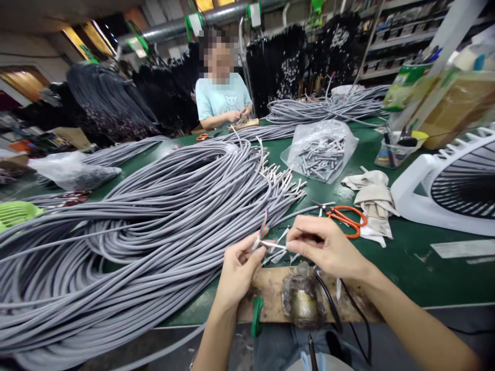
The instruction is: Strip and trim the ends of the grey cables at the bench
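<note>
Both hands working one cable end (266,242) just above the desk (410,257) edge: left hand (240,268) w/ grip pinching the end, right hand (325,245) closing on its thin wire. Cable pile (154,216) sitting left, scissors (344,216) right nearby.

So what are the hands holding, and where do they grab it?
Both hands pinch one thin grey cable end: the left hand grips it just below the bared coloured wires, and the right hand holds its other side by the fingertips.
</note>
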Action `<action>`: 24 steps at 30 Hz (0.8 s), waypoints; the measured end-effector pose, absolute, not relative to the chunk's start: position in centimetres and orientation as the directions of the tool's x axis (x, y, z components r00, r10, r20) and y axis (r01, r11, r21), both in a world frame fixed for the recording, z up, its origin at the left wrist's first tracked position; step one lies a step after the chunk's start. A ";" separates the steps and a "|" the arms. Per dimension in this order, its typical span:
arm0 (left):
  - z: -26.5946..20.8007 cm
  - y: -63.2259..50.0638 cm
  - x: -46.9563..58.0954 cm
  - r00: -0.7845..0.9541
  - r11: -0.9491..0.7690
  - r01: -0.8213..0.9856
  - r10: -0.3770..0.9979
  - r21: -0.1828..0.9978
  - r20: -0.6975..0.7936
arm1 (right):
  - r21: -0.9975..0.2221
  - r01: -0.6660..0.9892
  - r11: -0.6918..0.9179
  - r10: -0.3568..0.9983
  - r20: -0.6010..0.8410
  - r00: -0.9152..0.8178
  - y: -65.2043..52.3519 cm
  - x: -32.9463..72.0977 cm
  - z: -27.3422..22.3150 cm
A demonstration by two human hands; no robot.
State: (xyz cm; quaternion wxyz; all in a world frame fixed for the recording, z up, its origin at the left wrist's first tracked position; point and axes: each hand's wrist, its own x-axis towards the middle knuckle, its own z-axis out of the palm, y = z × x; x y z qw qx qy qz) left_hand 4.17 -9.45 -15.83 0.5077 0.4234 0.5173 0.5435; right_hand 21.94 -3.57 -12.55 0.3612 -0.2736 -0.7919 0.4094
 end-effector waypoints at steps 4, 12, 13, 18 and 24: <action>-15.5 -9.6 4.1 0.003 0.082 -0.140 0.997 0.987 -0.082 | -0.866 0.076 0.495 0.780 0.404 -0.478 -3.3 22.1 -13.0; -16.7 -9.9 5.0 0.047 -0.247 0.527 0.964 0.813 0.263 | -0.865 0.024 0.502 0.703 0.392 -0.594 -4.0 21.8 -13.4; -17.0 -10.0 5.3 0.095 -0.288 0.616 0.951 0.733 0.294 | -0.862 0.039 0.505 0.707 0.387 -0.592 -4.0 21.7 -13.5; -18.1 -10.7 5.9 0.308 -0.436 0.774 0.892 0.458 0.330 | -0.973 -0.163 0.164 0.854 0.223 -0.471 -3.4 21.0 -14.2; -17.9 -10.4 5.6 0.381 -0.593 0.655 0.794 0.469 0.473 | -0.956 -0.274 -0.108 0.902 0.021 -0.431 -1.9 20.8 -14.4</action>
